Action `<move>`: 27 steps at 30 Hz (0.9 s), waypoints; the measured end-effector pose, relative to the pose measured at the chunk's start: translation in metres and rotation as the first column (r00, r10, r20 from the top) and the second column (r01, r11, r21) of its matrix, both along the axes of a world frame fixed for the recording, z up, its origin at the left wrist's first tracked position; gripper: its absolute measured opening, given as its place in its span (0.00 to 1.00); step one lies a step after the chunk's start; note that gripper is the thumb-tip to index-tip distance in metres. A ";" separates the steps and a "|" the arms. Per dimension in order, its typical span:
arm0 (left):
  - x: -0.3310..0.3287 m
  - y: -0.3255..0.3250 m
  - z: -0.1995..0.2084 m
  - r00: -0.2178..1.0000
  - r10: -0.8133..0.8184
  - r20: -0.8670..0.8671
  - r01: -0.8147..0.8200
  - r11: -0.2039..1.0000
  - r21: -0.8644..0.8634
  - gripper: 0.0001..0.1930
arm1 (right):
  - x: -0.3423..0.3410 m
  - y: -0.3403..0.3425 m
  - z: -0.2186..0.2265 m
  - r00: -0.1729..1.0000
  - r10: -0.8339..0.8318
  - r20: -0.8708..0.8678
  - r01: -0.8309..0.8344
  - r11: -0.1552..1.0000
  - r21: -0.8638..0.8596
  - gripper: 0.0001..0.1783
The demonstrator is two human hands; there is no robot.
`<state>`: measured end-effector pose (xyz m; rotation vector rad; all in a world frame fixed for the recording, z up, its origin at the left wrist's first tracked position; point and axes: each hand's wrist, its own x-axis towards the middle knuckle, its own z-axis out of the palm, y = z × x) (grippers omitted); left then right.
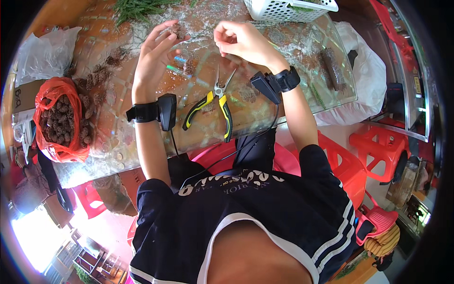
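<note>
My left hand point(156, 51) is closed around a small brown pine cone point(178, 32), held between the thumb and fingers over the glass-topped table. To its right, my right hand point(243, 41) has its fingertips pinched together; anything thin between them is too small to make out. Between my wrists lies a pair of long-nose pliers point(219, 91) with yellow and black handles, its jaws spread. Another pine cone point(189, 67) rests on the table just beyond the pliers, beside a small shiny green-and-blue piece point(175, 69).
A red plastic bag point(45, 102) full of pine cones sits at the left, with loose cones point(97, 78) nearby. Green sprigs point(137, 9) and a white basket point(283, 12) are at the far side. A dark brown roll point(333, 70) lies right. Cables hang from both wrist straps.
</note>
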<state>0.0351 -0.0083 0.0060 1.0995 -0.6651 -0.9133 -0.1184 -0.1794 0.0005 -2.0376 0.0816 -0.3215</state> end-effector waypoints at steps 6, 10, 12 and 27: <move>-0.007 -0.001 0.003 0.999 -0.009 0.036 0.008 1.000 0.027 0.17 | -0.002 0.004 0.012 0.998 -0.011 0.056 -0.002 0.974 0.228 0.04; -0.004 -0.001 0.001 0.998 -0.049 0.051 0.047 0.998 0.032 0.18 | -0.002 0.002 0.013 0.988 -0.092 0.121 0.086 0.995 0.055 0.06; -0.003 -0.001 0.000 0.997 -0.065 0.027 0.064 0.997 0.036 0.17 | 0.001 -0.001 0.008 0.962 -0.107 0.251 0.117 0.993 -0.024 0.06; -0.007 -0.001 -0.001 0.992 -0.123 0.035 0.122 0.992 0.037 0.16 | 0.001 0.003 0.009 0.946 -0.141 0.292 0.170 0.982 -0.079 0.06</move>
